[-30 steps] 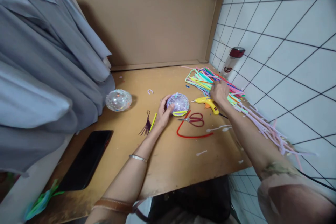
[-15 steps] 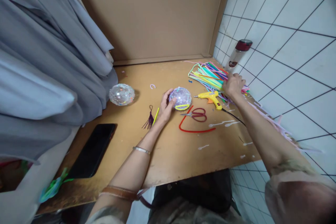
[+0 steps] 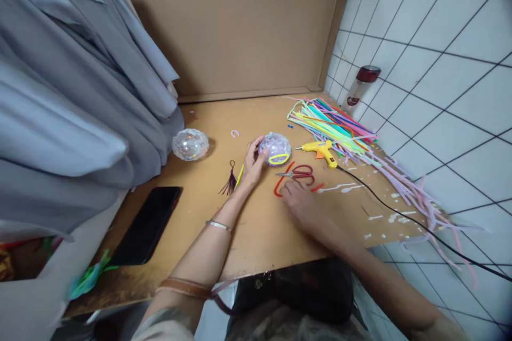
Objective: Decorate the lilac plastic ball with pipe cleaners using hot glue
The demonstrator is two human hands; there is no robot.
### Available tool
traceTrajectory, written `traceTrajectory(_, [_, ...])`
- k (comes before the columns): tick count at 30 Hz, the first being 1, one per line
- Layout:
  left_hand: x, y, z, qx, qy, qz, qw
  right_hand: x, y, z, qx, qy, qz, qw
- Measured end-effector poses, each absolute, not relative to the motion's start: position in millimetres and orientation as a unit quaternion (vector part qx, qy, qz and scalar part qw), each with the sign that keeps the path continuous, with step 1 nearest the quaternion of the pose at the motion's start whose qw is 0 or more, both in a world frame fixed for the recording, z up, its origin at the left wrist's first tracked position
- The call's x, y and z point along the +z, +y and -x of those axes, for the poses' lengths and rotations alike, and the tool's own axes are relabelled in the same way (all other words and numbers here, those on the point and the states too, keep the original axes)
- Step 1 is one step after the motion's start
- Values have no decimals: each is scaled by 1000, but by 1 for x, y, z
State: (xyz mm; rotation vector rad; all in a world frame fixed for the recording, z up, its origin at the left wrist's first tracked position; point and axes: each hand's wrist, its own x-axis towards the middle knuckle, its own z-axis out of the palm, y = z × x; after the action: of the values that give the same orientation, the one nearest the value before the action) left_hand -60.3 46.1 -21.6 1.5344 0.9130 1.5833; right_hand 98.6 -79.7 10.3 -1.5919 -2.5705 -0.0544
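My left hand (image 3: 253,164) is wrapped round the left side of a clear, lilac-tinted ball (image 3: 275,145) resting on the table. A yellow pipe cleaner loop (image 3: 279,159) sits on the ball's near side. My right hand (image 3: 301,200) is low over the table, its fingers closed on the bent red pipe cleaner (image 3: 277,190); its fingertips are partly hidden. Just beyond that hand lie scissors (image 3: 303,172) with dark red handles. A yellow pipe cleaner piece (image 3: 240,175) and a dark purple tassel (image 3: 230,181) are left of my left wrist.
A yellow glue gun (image 3: 322,151) lies right of the ball, its cord running off right. Behind it is a heap of coloured pipe cleaners (image 3: 332,125) and a red-capped bottle (image 3: 362,88). Another clear ball (image 3: 190,144) and a black phone (image 3: 147,225) are at left, beside a grey curtain (image 3: 80,101).
My right hand has come from the pipe cleaner heap down and left to the red pipe cleaner. The left hand still holds the ball in place.
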Motion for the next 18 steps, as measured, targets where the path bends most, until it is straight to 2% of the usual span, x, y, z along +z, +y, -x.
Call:
traceTrajectory(3, [-23,48,60,611,349,-602,377,14,-84,-100,21,-874,474,100])
traceTrajectory(7, [-21,49,60,607,340,-617,368,51,-101,-116,175,-864,411,232])
traceTrajectory(9, [-18,49,61,602,332,-634,354,74,-104,-124,258,-810,425,313])
traceTrajectory(13, [-12,46,63,580,321,-666,343,98,-89,-134,413,-675,450,414])
traceTrajectory(18, [-8,43,64,566,305,-674,363,88,-50,-131,481,-545,437,530])
